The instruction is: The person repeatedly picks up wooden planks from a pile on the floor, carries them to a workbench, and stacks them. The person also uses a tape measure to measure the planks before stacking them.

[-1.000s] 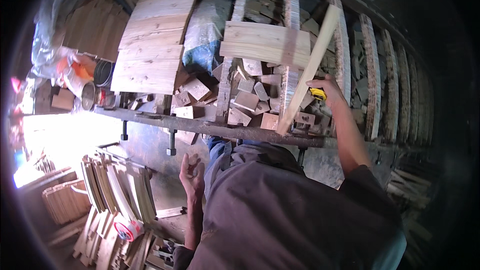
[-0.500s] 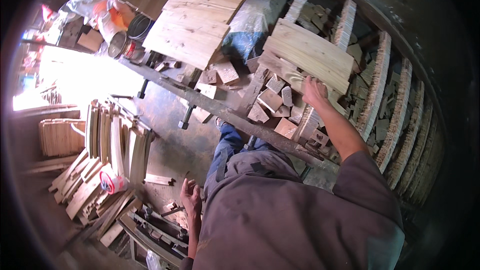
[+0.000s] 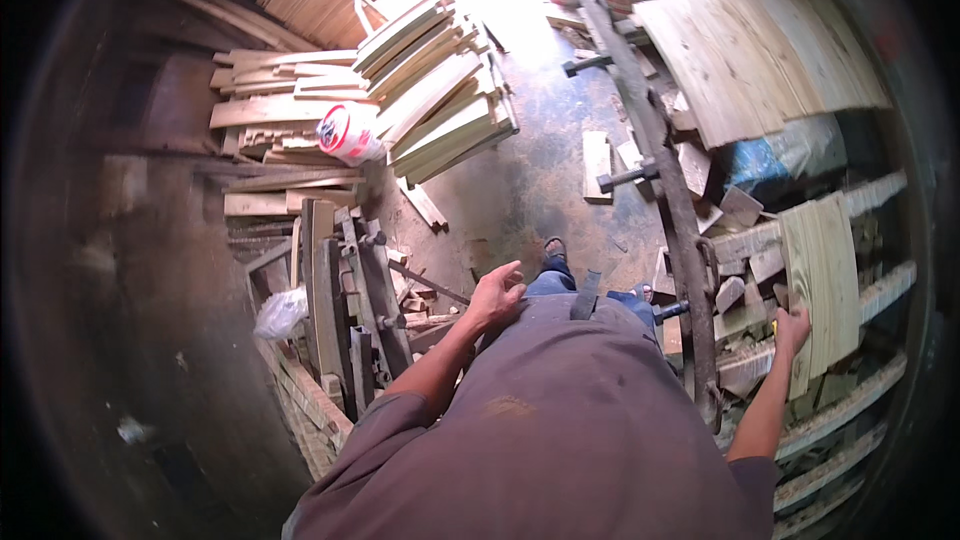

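Right hand's curled round something small and yellow (image 3: 775, 327), mostly hidden, right by those pale boards (image 3: 822, 275) lying across the slats (image 3: 872, 290). Left hand (image 3: 497, 295) is just hanging half-open in front of the shirt (image 3: 560, 380), nothing in it.

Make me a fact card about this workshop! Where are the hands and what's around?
Left hand: fingers loosely bent, nothing visible in it
Right hand: at the edge of pale rectangular wooden boards, small yellow object at its fingers
Left side: stacked pale wooden strips, round white-and-red tub
Beyond the boards: blue-and-white plastic sack
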`<state>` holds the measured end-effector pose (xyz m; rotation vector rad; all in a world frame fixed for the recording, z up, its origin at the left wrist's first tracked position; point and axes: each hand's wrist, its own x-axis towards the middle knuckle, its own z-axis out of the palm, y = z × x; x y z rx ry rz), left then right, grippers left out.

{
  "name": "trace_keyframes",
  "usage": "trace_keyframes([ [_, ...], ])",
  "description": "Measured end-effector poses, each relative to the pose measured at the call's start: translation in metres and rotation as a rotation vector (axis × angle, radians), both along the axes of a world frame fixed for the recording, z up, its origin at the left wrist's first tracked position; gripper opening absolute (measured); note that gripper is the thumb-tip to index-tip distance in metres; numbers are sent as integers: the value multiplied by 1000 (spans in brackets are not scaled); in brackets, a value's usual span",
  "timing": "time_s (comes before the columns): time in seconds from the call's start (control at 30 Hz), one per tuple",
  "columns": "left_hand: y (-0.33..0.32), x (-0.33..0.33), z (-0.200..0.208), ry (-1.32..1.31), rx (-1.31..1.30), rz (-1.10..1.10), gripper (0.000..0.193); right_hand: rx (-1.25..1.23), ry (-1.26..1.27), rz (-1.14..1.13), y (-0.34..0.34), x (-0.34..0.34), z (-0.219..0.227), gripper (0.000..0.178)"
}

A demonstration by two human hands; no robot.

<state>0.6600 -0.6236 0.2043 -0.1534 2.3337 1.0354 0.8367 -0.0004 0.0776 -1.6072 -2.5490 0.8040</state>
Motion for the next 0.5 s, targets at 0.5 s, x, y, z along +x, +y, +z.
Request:
trace_keyframes([
  [0.5,-194,-239,-131,119,-141,31,65,-1143,1409,-342,-162,-122,142,38],
])
